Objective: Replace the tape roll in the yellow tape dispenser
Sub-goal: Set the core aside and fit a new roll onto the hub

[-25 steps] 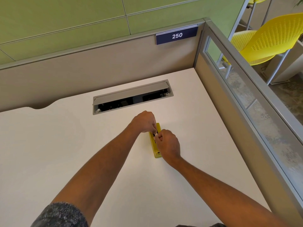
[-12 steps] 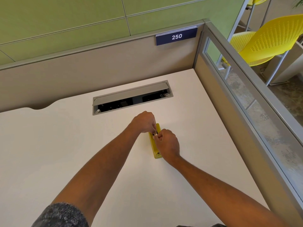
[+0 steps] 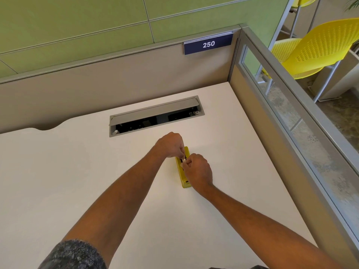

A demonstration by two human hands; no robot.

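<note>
Both hands, left hand (image 3: 171, 145) and right hand (image 3: 198, 170), stay pinched on a small dark part, too small to identify, atop the yellow tape dispenser (image 3: 184, 178) on the tabletop (image 3: 77, 181), unchanged over the last second, so the roll swap looks unfinished.

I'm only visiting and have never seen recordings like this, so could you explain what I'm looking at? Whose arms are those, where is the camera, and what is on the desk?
There is no machine here: the arms belong to a person, and the one camera is worn on their head, looking forward and down, so you see roughly what they see. They work at a white desk in a cubicle, with a sign reading 250 on the partition and an open grey cable hatch set into the desk. The only loose thing on the desk is a narrow yellow tape dispenser. The left hand and the right hand meet over its middle, fingertips pinching at a small dark part there. What exactly they pinch is too small to tell. Yellow chairs stand beyond the glass.
</note>
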